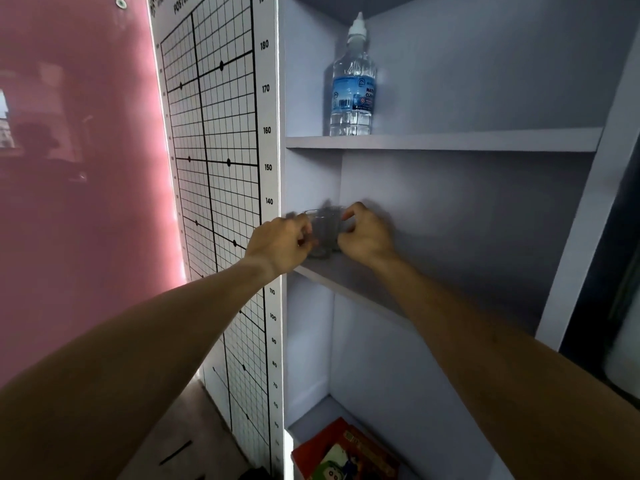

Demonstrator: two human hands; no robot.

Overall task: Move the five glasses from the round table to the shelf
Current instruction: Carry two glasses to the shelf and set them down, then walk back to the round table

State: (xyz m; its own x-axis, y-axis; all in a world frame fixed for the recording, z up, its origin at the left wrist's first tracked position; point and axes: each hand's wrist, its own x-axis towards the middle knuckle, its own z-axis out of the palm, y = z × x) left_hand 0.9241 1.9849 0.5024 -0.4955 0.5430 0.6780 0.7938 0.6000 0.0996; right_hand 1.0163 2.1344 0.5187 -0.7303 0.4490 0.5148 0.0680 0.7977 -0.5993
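Note:
Clear glass [323, 233], blurred by motion, stands at the left end of the middle board of the grey shelf [349, 285]. It may be two glasses side by side; the blur hides which. My left hand [280, 244] is curled against its left side and my right hand [363, 237] against its right side, both touching it. The base sits on or just above the board. The round table is out of view.
A water bottle [353, 81] with a blue label stands on the upper board. A red picture book [346, 452] lies on the lowest board. A tall height-grid chart [214, 168] covers the shelf's left outer side, beside a pink wall [79, 168].

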